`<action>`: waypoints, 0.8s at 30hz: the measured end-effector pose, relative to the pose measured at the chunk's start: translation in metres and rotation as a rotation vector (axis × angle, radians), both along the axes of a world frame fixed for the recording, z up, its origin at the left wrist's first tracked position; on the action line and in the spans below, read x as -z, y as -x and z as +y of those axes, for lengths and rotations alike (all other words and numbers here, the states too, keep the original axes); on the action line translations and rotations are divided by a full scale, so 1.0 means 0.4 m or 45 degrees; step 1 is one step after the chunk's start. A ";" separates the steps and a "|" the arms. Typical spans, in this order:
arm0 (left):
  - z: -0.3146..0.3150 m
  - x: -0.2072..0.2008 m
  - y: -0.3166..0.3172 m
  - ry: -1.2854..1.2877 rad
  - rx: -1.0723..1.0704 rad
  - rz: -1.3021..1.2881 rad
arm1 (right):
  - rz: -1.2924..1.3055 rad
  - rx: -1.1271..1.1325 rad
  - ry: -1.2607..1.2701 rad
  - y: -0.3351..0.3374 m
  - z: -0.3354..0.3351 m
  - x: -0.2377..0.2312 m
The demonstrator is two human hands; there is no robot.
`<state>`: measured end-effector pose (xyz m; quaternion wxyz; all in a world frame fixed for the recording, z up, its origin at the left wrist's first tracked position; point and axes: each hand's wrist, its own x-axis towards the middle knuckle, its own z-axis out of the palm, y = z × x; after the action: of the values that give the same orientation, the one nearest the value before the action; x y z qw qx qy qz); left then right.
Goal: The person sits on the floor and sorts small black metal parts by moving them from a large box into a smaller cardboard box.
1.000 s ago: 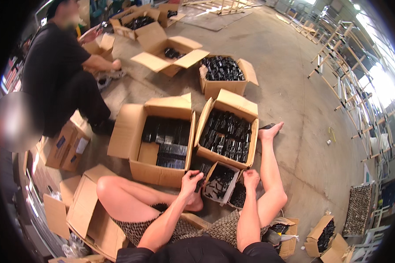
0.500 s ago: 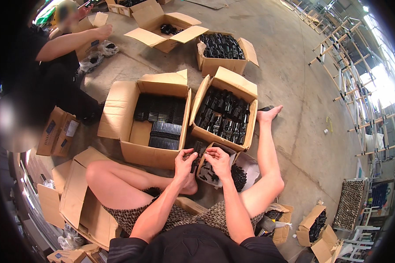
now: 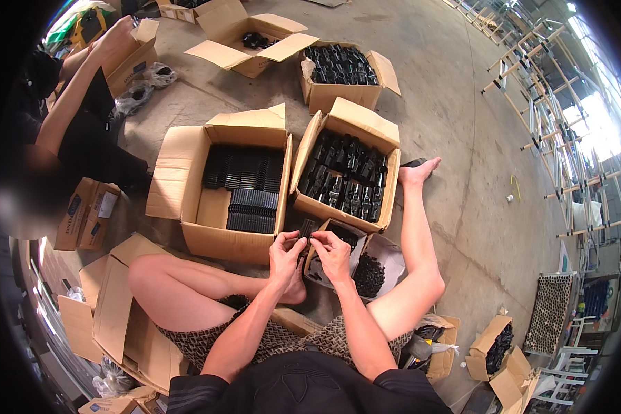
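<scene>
Between my two hands is a slim black part (image 3: 308,225), its far end pointing away from me. My left hand (image 3: 283,258) is closed around its left side. The fingers of my right hand (image 3: 332,257) are pinched against its near right side; whether a small piece sits between them is hidden. Below my right hand stands a small box (image 3: 318,277) with black pieces in it. A pale-lined box (image 3: 391,257) beside it holds a heap of tiny black pieces (image 3: 370,274).
Beyond my hands stand an open carton (image 3: 231,243) of stacked flat black parts and another carton (image 3: 334,215) of glossy black parts. Two more open cartons lie farther off. A co-worker's arm (image 3: 76,96) reaches toward a box at far left. Metal frames (image 3: 555,117) stand at right.
My right hand has come left and closed in on the black part, from which it was slightly apart. The co-worker's arm has shifted up and left.
</scene>
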<state>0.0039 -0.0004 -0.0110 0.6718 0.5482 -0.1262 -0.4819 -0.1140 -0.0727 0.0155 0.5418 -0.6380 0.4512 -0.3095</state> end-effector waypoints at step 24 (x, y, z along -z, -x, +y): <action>0.011 0.021 0.013 -0.098 0.063 -0.171 | 0.220 -0.137 0.019 0.022 -0.004 0.079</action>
<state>-0.0014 0.0039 -0.0196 0.6282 0.6014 -0.1659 -0.4650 -0.1229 -0.0741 -0.0161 0.5120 -0.6895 0.4592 -0.2272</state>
